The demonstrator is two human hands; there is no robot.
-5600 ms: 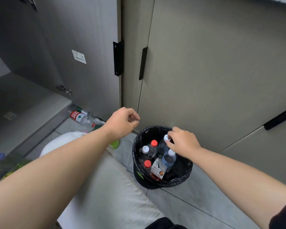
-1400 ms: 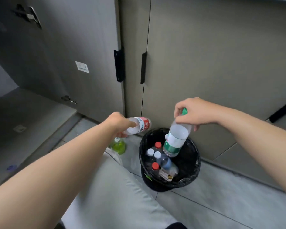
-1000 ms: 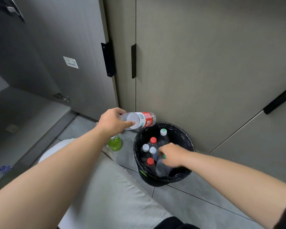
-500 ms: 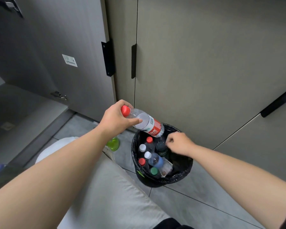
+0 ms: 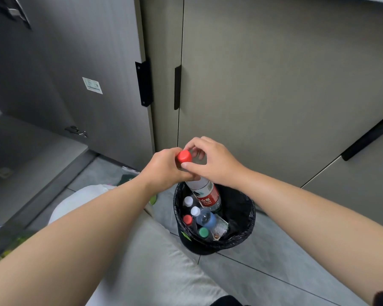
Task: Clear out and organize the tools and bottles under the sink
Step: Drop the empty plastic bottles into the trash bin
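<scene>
red marks the cap of the bottle, which both hands hold over the bin. the left hand wraps the neck from the 9 o'clock side, fingers curled round it just under the cap. the right hand closes in from 3 o'clock, with its thumb on the neck below the cap and its fingers arched behind. whether those fingers touch the cap itself is hidden. the two hands are together, touching or nearly so, and both are clamped on the same neck.

the bottle's long axis runs near upright, tipped a little, with the cap toward 11 o'clock and the base toward 5 o'clock. its lower half already sits inside the bin's rim, at the 12 o'clock edge. the other bottles stand packed from 9 to 6 o'clock in the bin, caps up. the 3 o'clock side shows only black liner.

the step in hand looks like setting this bottle down among the rest. the way is straight down along its own axis, and the free liner side lies nearer the right hand. the bin stands on the floor, close to a shut cupboard door.
</scene>
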